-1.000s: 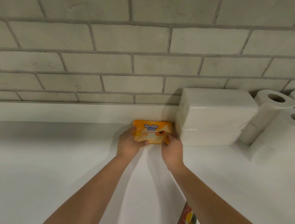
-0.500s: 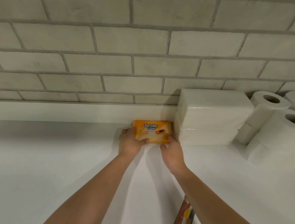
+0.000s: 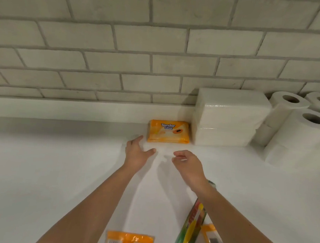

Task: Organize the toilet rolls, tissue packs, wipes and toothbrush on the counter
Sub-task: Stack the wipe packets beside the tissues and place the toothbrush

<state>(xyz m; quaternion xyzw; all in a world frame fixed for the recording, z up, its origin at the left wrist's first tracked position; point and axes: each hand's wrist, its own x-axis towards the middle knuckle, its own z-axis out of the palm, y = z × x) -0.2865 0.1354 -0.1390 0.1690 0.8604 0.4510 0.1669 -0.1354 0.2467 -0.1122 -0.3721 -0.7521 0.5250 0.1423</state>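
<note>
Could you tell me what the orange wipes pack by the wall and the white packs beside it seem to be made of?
Wipes pack: soft plastic film, glossy, judging by its printed, crinkled edges. Tissue packs: paper in clear shiny wrap, which shows highlights; likely, not certain.

At the frame's bottom edge, two orange wipes packs were cut off; the right forearm hid part of the toothbrush package.
</note>
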